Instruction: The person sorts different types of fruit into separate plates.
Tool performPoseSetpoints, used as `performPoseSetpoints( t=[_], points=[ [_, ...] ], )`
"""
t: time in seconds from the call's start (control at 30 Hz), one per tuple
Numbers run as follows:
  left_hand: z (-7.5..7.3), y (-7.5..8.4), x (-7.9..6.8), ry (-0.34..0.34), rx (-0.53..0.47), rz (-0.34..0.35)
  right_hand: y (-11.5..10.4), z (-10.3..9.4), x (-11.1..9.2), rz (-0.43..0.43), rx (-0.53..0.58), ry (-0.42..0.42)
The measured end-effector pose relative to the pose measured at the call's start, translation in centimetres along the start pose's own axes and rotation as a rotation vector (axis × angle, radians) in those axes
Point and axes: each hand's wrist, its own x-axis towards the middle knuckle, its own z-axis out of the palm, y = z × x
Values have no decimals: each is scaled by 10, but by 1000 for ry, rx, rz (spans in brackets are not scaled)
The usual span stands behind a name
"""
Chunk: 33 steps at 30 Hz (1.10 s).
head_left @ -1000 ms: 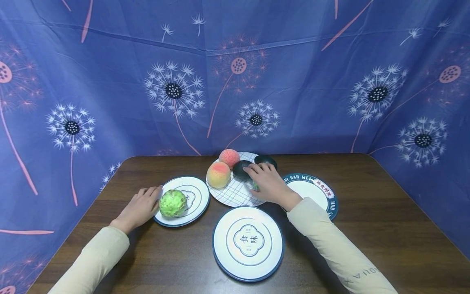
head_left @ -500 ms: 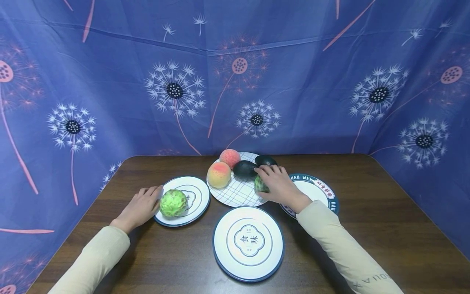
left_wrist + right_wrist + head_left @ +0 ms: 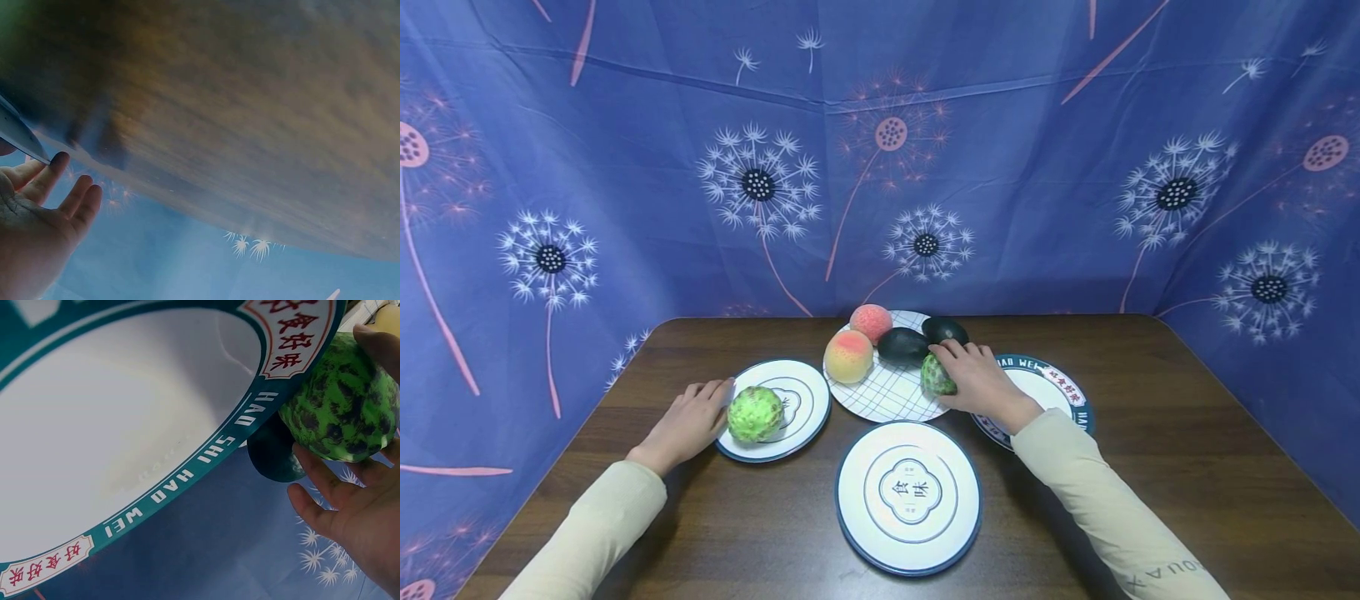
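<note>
My right hand holds a green custard apple at the right side of the white gridded plate. In the right wrist view, thumb and fingers lie on opposite sides of this bumpy, dark-blotched fruit. Two dark avocados sit just behind it, and two peaches lie at the plate's left. Over on the left, my left hand touches the rim of a white plate bearing another custard apple. The left wrist view has those fingers fairly straight at the rim.
A white plate with a blue edge stands in front of the gridded one. To the right is a teal-rimmed plate, partly beneath the right forearm in the head view. Behind the wooden table hangs a blue dandelion cloth.
My right hand has moved right, off the front avocado, and the custard apple has shifted slightly right with it. More of both fruits shows now. The left hand stays at its plate.
</note>
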Motion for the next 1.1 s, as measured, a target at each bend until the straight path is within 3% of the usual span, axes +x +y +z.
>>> performPoseSetpoints(
  t=[0.7, 1.1],
  points=[
    [1, -1, 0, -1, -9, -4, 0, 1, 3, -12, 14, -9],
    [-1, 1, 0, -9, -10, -9, -4, -5, 4, -38, 20, 34]
  ],
)
